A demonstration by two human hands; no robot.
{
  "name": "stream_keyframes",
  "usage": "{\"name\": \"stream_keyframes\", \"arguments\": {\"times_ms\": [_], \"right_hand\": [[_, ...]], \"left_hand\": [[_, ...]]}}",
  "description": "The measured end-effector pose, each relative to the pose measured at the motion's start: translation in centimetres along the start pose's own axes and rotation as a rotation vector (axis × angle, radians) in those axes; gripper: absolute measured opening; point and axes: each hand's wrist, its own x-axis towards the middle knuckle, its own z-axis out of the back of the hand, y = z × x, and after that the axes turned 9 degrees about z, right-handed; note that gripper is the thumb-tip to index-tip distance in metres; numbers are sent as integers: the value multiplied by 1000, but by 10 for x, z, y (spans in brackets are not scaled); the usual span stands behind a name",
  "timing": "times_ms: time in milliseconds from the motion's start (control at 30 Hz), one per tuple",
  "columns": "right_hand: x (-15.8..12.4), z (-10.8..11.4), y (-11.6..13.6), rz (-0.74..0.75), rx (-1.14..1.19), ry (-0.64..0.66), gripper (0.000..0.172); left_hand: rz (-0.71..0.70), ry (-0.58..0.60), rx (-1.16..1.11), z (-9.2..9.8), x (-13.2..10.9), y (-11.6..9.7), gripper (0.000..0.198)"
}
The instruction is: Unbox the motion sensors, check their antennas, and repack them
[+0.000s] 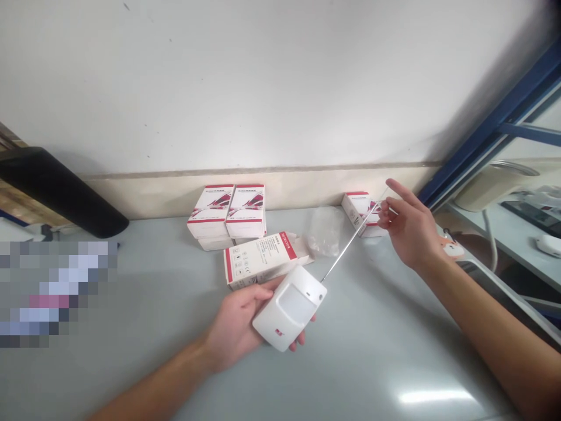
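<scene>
In my left hand (241, 321) lies a white motion detector (289, 310), its curved window facing up and the fingers wrapped beneath it. A thin telescopic antenna (350, 241) sticks out long from its top corner, slanting up and right. At the antenna's far end is my right hand (409, 228), thumb and curled fingers closed at the rod, the index finger stretched out. Just behind the detector, an opened white and red detector box (263, 257) lies on its side with its flap out. A clear plastic bag (324, 231) rests beside that box.
Two stacks of white and red boxes (228, 207) stand against the wall; another such box (357, 204) sits behind my right hand. A black cylindrical object (61, 190) leans in at left. Blue framing (495, 117) and a dark flat device (504, 316) border the grey table (166, 304) on the right.
</scene>
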Motion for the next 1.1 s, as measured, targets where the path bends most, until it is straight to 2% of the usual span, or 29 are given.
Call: {"name": "stream_keyframes", "arguments": {"times_ms": [267,400,533,700,900,1000,1100], "right_hand": [[0,0,7,42,7,10,49],[-10,-9,5,67,-37,62,39],[-29,-22,-3,105,-124,223,29],[-68,-34,-3,68,-277,520,26],[-112,-48,5,292,-330,747,30],[-111,-50,3,433,-434,842,40],[-96,-45,-6,693,-751,850,58]], "left_hand": [[-23,-26,-8,0,-1,1,55],[-30,-41,-20,0,0,1,56],[-60,-84,-53,-4,0,2,55],[-133,-172,-60,-10,-3,4,50],[-204,-101,-74,-7,-5,7,55],[-223,-105,-119,-10,-4,6,50],[-254,-142,-156,-14,-5,3,48]]}}
